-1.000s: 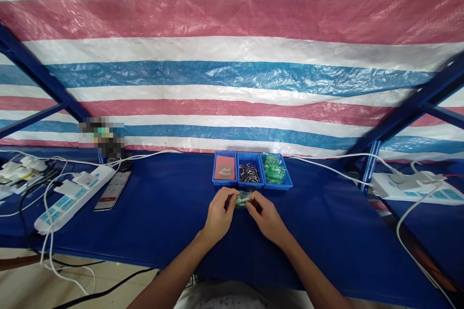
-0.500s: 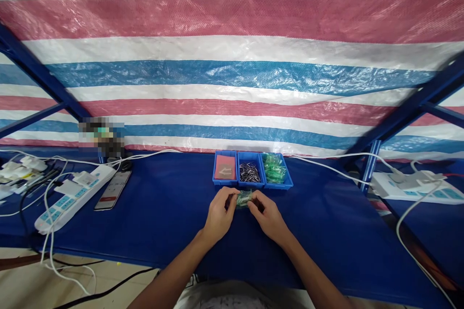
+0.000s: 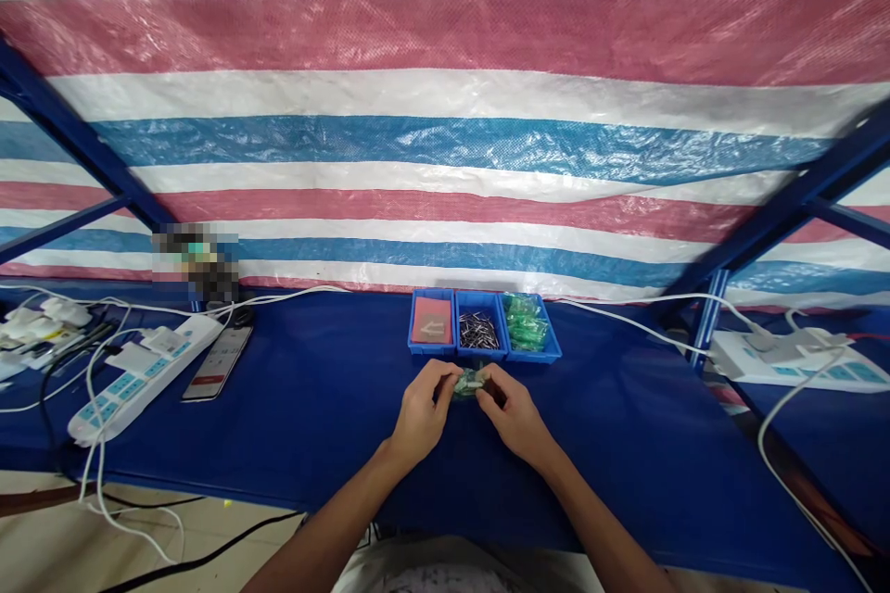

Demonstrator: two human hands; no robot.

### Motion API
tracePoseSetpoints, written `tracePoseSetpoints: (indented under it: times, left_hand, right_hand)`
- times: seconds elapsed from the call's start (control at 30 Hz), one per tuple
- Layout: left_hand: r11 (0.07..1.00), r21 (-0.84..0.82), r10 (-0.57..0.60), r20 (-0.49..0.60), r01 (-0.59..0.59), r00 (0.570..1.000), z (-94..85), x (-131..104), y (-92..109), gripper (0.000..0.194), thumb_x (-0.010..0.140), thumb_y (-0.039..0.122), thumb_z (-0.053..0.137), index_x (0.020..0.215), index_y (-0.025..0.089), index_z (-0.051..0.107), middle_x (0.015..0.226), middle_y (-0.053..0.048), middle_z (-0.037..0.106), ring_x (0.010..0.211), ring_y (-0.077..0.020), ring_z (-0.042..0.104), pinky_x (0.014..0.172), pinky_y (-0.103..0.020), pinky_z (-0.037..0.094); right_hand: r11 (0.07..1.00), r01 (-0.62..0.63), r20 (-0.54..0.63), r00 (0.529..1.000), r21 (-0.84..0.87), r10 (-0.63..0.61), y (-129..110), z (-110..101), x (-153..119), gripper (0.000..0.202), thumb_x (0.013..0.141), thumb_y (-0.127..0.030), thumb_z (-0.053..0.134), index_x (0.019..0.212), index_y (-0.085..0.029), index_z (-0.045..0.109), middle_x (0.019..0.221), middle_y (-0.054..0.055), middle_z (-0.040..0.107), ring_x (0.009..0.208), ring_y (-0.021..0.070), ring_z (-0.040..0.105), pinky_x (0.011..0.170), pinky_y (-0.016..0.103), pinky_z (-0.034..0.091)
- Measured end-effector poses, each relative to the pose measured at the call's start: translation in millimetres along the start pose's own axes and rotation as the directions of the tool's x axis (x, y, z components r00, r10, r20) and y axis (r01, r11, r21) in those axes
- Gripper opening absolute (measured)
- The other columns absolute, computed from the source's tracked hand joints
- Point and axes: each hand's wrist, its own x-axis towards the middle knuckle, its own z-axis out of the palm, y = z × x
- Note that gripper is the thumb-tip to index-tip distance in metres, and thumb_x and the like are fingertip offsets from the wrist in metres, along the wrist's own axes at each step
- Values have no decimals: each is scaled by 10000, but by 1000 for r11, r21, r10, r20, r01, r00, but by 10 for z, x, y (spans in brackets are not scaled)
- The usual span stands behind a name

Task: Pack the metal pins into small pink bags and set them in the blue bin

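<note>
A: Where do we find the small green packet (image 3: pixel 468 384)?
B: Between our two hands, at the near side of the blue middle tray (image 3: pixel 479 355). Our left hand (image 3: pixel 419 408) has its left edge, our right hand (image 3: pixel 514 412) its right edge, so we can call neither clearly nearer.
A: How closed are we?
B: Both hands are curled, thumb and fingertips pinched on the packet; neither is spread.
A: Which way does its long axis run?
B: We can't tell, as fingers cover its ends and the film is crumpled. The pale piece (image 3: pixel 473 384) showing in it seems to lie roughly left to right, from one hand towards the other, so we'd judge our grips sit about in line with it.
</note>
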Motion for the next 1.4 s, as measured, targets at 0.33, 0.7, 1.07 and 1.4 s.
tracePoseSetpoints:
  times: [0.33,0.7,1.07,1.4]
  left_hand:
    - [1000,-4,31,19,-31,999,-4,15,28,204,1111,271,480,1132,221,677,1041,-62,705,963,-192,685,863,-309,547]
    - [999,6,51,18,-51,999,-3,11,6,193,1106,244,487,1127,215,676,1038,-58,701,958,-186,685,867,-296,545]
    - [997,30,68,10,-68,998,-12,17,20,192,1105,230,484,1119,214,675,1034,-62,708,952,-188,690,862,-303,556]
    - [998,47,49,10,-49,999,-7,8,6,187,1101,236,498,1118,218,683,1036,-63,713,948,-194,689,854,-305,555]
  right_hand:
    - [1000,4,-52,999,-13,-5,-4,17,5,107,909,-178,532,815,-229,535,719,-36,457,646,156,432,611,281,337]
    - [1000,-29,-50,998,-7,28,15,34,7,89,930,-205,528,847,-226,556,710,-45,445,633,151,427,599,274,336]
    - [999,-14,-102,995,-43,10,56,40,-8,70,909,-195,551,855,-221,587,694,-45,465,614,145,438,596,276,345]
    - [998,-31,-118,993,-53,24,101,50,-9,96,947,-244,557,862,-225,599,693,-44,469,613,149,448,605,279,361]
